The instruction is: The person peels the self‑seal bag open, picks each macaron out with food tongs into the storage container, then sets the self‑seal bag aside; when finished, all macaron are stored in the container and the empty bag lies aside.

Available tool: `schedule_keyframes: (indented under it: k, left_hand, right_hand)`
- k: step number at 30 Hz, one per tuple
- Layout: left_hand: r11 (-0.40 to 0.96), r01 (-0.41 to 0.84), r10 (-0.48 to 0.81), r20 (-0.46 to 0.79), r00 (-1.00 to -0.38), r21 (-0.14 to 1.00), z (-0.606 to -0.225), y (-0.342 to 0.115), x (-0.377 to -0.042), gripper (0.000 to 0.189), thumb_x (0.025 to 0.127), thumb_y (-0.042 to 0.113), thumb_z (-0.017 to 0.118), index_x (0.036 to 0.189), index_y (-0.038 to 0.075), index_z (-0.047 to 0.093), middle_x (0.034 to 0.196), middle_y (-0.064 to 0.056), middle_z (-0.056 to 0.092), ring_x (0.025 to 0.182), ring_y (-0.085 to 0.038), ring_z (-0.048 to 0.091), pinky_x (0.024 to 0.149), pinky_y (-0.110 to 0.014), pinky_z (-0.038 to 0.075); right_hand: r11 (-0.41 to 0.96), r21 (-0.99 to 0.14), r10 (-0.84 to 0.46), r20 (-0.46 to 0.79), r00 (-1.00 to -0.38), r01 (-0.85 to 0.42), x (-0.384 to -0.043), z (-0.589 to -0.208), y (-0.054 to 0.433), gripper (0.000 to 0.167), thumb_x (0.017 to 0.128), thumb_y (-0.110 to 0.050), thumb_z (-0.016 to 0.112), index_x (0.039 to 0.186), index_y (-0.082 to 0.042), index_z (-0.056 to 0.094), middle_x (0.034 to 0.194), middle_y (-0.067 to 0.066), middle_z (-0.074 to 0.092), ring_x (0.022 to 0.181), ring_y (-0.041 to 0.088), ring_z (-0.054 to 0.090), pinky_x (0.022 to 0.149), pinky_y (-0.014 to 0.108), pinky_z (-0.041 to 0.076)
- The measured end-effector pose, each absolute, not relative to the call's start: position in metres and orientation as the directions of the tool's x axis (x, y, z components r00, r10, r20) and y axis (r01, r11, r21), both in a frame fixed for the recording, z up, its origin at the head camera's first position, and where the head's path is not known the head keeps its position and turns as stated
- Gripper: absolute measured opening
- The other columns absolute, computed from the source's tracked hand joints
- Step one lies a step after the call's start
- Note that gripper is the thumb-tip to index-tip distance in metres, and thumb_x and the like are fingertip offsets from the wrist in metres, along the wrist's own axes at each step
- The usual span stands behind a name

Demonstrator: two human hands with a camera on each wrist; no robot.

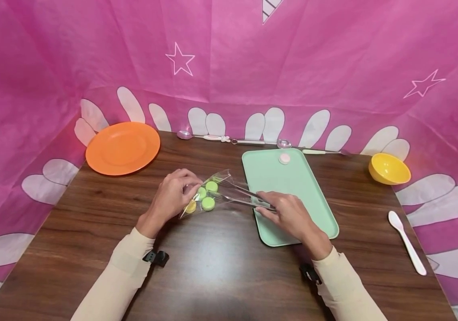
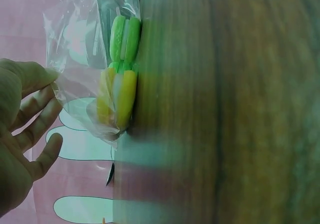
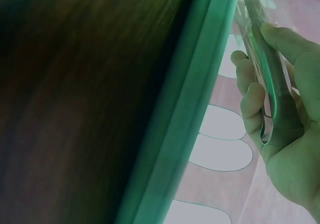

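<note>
My left hand (image 1: 171, 195) pinches the edge of a clear plastic bag (image 2: 75, 78) between thumb and fingers. Inside the bag lie several green macarons (image 1: 208, 203) and a yellow macaron (image 2: 117, 98), resting at table level. With my right hand (image 1: 289, 215) I grip a pair of metal tongs (image 3: 270, 78) near their bent end, over the left edge of a mint green tray (image 1: 301, 191). The tongs' arms are spread, and their tips reach left into the bag beside the green macarons. Whether they touch one I cannot tell. A pale pink macaron (image 1: 284, 158) sits at the tray's far end.
An orange plate (image 1: 122, 148) stands at the back left, a yellow bowl (image 1: 389, 169) at the back right. Along the rear edge lie a spoon (image 1: 184, 134), a metal scoop (image 1: 283, 143) and a white-handled utensil (image 1: 314, 152). A white spoon (image 1: 407, 243) lies on the right.
</note>
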State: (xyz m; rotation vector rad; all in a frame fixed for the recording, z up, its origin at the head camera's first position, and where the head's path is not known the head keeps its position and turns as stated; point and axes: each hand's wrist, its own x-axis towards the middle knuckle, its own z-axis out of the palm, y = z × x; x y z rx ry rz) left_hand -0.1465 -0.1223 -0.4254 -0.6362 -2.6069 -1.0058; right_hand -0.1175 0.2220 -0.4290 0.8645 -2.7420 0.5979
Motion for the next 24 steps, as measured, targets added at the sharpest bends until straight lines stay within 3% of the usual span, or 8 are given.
schedule_keyframes:
  k: [4,10,19,24]
  left_hand:
    - [0.666,0.476,0.284,0.395,-0.874,0.575,-0.425,-0.122,-0.146,0.009,0.092,0.007,0.083,0.101,0.007,0.086,0.1,-0.007,0.078,0.099,-0.027,0.069,0.092,-0.051,0.055]
    - [0.668,0.478,0.281,0.402,-0.871,0.57,-0.425,-0.121,-0.146,0.007,0.093,0.008,0.083,0.1,0.008,0.086,0.099,-0.006,0.077,0.09,-0.022,0.064,0.082,-0.045,0.051]
    - [0.671,0.476,0.283,0.397,-0.873,0.568,-0.425,-0.122,-0.145,0.007,0.093,0.009,0.083,0.1,0.008,0.085,0.1,-0.007,0.077,0.089,-0.022,0.064,0.08,-0.043,0.052]
    - [0.67,0.471,0.279,0.393,-0.876,0.574,-0.426,-0.121,-0.144,0.008,0.093,0.009,0.083,0.101,0.007,0.085,0.101,-0.008,0.077,0.095,-0.026,0.068,0.083,-0.046,0.055]
  right_hand:
    - [0.748,-0.318,-0.5,0.308,-0.809,-0.583,-0.116,-0.428,0.22,0.034,0.095,-0.026,0.083,0.125,-0.011,0.078,0.11,0.005,0.083,0.092,0.023,0.08,0.078,0.048,0.062]
    - [0.745,-0.316,-0.5,0.318,-0.806,-0.587,-0.113,-0.428,0.221,0.032,0.094,-0.026,0.083,0.123,-0.012,0.078,0.106,0.004,0.084,0.084,0.02,0.078,0.074,0.046,0.061]
    - [0.738,-0.36,-0.471,0.332,-0.817,-0.571,-0.102,-0.428,0.234,0.031,0.093,-0.021,0.084,0.123,-0.012,0.08,0.107,0.004,0.084,0.086,0.018,0.079,0.073,0.043,0.061]
    - [0.738,-0.376,-0.432,0.373,-0.821,-0.56,-0.09,-0.421,0.252,0.036,0.088,-0.017,0.088,0.122,-0.01,0.081,0.108,0.005,0.084,0.09,0.016,0.079,0.074,0.034,0.061]
